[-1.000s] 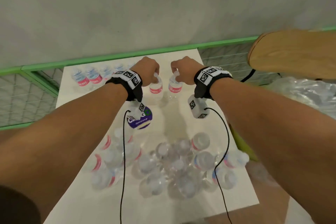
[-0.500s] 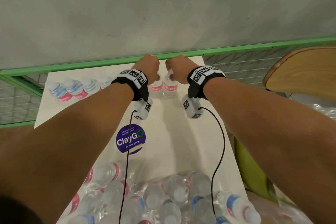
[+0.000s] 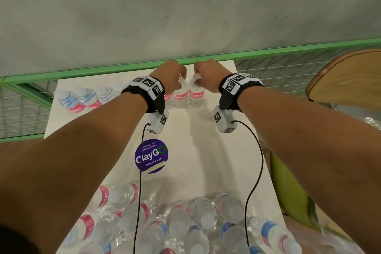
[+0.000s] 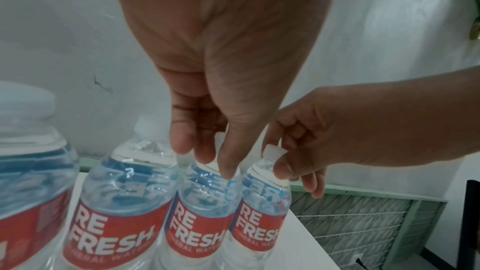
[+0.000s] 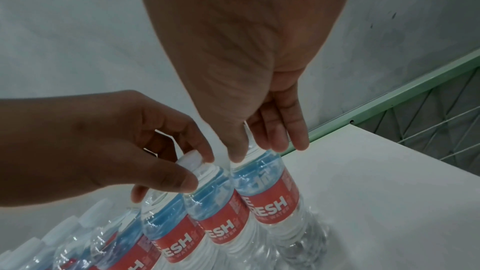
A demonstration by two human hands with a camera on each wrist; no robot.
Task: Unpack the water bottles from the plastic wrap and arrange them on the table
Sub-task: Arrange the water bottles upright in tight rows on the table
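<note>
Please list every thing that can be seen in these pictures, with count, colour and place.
row of bottles: count unclear, clear with red labels, upright along the table's far edge
wrapped bottles: many, clear, red and blue labels, near end, in plastic wrap
table: one, white
sticker: one, purple, table centre
chair: one, wooden, far right
rail: one, green, behind the table
left hand: pinches a bottle's cap
right hand: pinches the end bottle's cap

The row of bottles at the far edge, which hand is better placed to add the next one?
Right. The right hand pinches the cap of the end bottle, with table surface right beside it; the left hand holds the neighbouring bottle, one place inward.
</note>
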